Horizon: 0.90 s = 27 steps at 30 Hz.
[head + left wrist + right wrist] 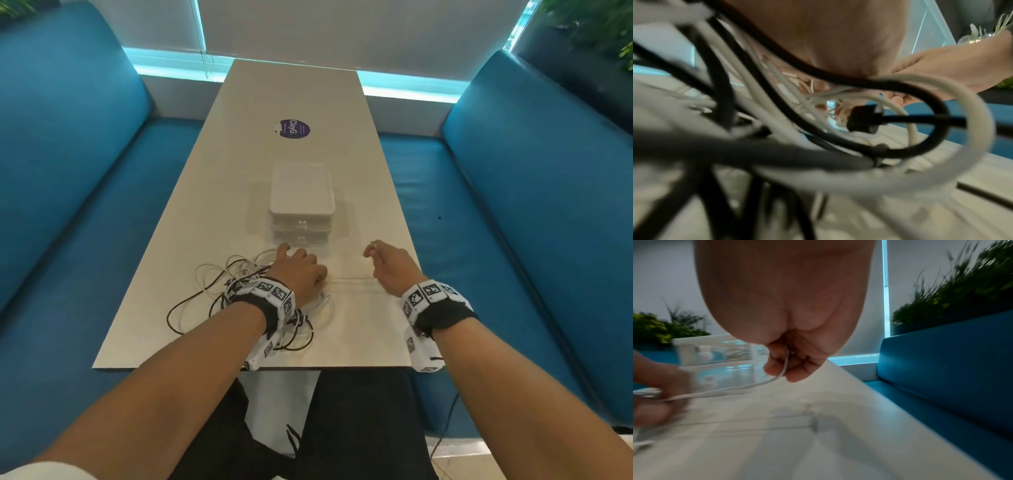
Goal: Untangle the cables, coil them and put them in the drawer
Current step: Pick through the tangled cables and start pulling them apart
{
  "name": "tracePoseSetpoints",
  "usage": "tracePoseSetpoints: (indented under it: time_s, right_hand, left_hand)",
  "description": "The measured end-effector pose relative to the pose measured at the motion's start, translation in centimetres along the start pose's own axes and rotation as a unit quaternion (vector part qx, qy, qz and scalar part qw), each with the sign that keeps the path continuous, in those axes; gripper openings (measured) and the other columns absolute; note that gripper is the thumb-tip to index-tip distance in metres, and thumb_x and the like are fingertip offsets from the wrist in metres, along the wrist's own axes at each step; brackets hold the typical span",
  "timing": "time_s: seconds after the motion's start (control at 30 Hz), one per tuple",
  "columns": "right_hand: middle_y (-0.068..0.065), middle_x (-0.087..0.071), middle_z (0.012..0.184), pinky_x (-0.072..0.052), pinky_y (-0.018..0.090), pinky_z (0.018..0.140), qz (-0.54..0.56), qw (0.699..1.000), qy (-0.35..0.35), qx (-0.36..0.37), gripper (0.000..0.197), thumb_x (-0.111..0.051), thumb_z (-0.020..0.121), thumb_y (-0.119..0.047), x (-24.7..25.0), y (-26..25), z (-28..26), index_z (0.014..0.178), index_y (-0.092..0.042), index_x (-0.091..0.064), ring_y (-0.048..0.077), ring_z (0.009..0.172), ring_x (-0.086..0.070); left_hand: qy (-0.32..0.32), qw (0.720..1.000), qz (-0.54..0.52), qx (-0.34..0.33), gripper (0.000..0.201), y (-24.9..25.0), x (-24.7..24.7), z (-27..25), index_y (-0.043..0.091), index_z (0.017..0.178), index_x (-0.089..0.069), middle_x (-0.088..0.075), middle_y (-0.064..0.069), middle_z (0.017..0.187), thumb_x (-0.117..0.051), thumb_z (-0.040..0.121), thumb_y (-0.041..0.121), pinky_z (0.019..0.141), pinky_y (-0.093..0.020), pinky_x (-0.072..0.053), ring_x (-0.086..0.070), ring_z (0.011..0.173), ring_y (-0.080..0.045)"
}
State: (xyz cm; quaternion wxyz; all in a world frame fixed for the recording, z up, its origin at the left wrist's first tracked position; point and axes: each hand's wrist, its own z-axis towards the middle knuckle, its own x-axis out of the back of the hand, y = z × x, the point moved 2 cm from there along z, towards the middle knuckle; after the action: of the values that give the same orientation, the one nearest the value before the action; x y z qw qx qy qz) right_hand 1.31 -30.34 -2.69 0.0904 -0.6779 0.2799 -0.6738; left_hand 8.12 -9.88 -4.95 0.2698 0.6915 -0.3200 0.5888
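Observation:
A tangle of black and white cables point(236, 294) lies on the near left of the table point(291, 96). My left hand point(298, 270) rests on the tangle with its fingers curled over the strands. From under it a thin white cable point(349, 279) runs taut to the right. My right hand point(380, 257) pinches that white cable point(731, 389) between thumb and fingers point(774, 368). The left wrist view shows blurred loops of the tangle point(838, 104) and a black plug point(863, 120) under my palm. A white drawer unit point(301, 205) with two shut drawers stands just beyond both hands.
A round purple sticker point(294, 129) sits farther up the table. Blue bench seats point(496, 222) flank both long sides. The near table edge point(239, 367) is under my wrists. Plants point(962, 293) stand behind the right bench.

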Motion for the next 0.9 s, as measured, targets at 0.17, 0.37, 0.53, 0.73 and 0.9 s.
tracePoseSetpoints:
  time_s: [0.17,0.37,0.53,0.73,0.9]
  right_hand:
    - [0.016,-0.061,0.108,-0.039,0.033,0.071,-0.092,0.988,0.002,-0.122,0.032,-0.032,0.100,-0.008,1.9,2.8,0.5,0.119,-0.016,-0.056,0.028,0.086,-0.052]
    - [0.012,-0.068,0.111,-0.048,0.033,0.085,-0.080,0.993,-0.081,-0.021,0.028,-0.047,0.091,-0.004,-2.0,-3.8,1.0,0.114,-0.011,-0.062,0.031,0.107,-0.063]
    - [0.018,-0.066,0.109,-0.041,0.030,0.071,-0.090,0.987,-0.127,-0.029,0.025,-0.041,0.096,-0.012,-4.5,-6.7,0.7,0.105,-0.001,-0.061,0.033,0.098,-0.063]
    - [0.009,-0.071,0.090,-0.047,0.029,0.070,-0.071,0.985,-0.152,-0.044,0.025,-0.045,0.090,-0.020,-4.2,-6.3,0.9,0.089,-0.009,-0.067,0.026,0.085,-0.065]
    - [0.009,-0.068,0.098,-0.056,0.038,0.080,-0.159,0.977,-0.138,-0.034,0.016,-0.053,0.091,-0.016,-4.9,-5.5,0.2,0.100,-0.012,-0.065,0.030,0.093,-0.067]
  left_hand:
    - [0.001,0.999,0.032,0.020,0.029,-1.6,0.8,-0.3,0.029,0.109,-0.060,-0.067,0.004,0.100,-0.033,0.102,0.037,0.112,-0.058,-0.015,-0.052,0.111,-0.023]
    - [-0.001,0.997,0.071,-0.009,0.027,2.0,1.0,0.6,0.026,0.105,-0.065,-0.069,0.001,0.096,-0.040,0.097,0.033,0.114,-0.057,-0.011,-0.057,0.103,-0.022]
    - [-0.009,0.997,0.070,0.013,0.026,1.8,0.5,0.5,0.024,0.109,-0.060,-0.068,0.002,0.087,-0.044,0.089,0.029,0.110,-0.052,-0.016,-0.058,0.099,-0.023]
    - [0.009,0.997,0.064,0.034,0.020,1.4,0.6,0.6,0.031,0.098,-0.064,-0.060,0.006,0.079,-0.045,0.096,0.024,0.097,-0.047,-0.027,-0.058,0.093,-0.023]
    - [0.025,0.997,0.068,0.020,0.013,1.9,0.5,0.8,0.025,0.102,-0.062,-0.065,0.002,0.092,-0.050,0.097,0.026,0.093,-0.045,-0.028,-0.057,0.098,-0.024]
